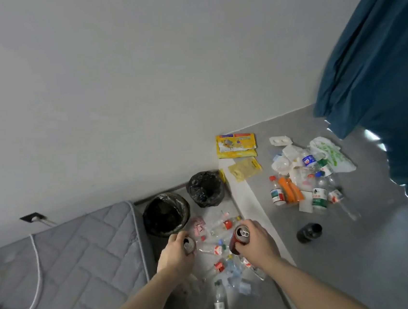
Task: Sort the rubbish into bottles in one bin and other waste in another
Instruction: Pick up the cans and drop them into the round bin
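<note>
A dark red drinks can [239, 238] is gripped in the right hand [256, 243], just right of the frame's lower centre, with its silver top and pull-tab opening turned toward the camera. A second can [189, 245], silver-topped and mostly hidden, is gripped by the curled fingers of the left hand [175, 254]. No writing can be read on either can.

Two bins lined with black bags are seen just above the hands: the larger bin [166, 213] beside the corner of a grey quilted mattress [58, 265], and the smaller bin [206, 188] to its upper right, against the wall.

Between and below the hands, clear plastic bottles with red labels [224, 226] are scattered on the grey floor [359, 251], along with a green-tinted bottle [220, 303] at the bottom edge (its label is too blurred to read) and some pink scraps [198, 226].

At right of centre a second heap is spread: a bottle with a round blue-and-red logo [308, 160] (apparently Pepsi), a green-labelled bottle [319, 197], a red-capped bottle [277, 192], an orange wrapper [291, 189] and a white bag with green print [331, 154]. A yellow snack packet [236, 145] and a smaller yellow pouch [244, 169] lie near the wall. A dark cylindrical object [308, 232] lies alone below the heap. A teal curtain [377, 60] hangs at the upper right.
</note>
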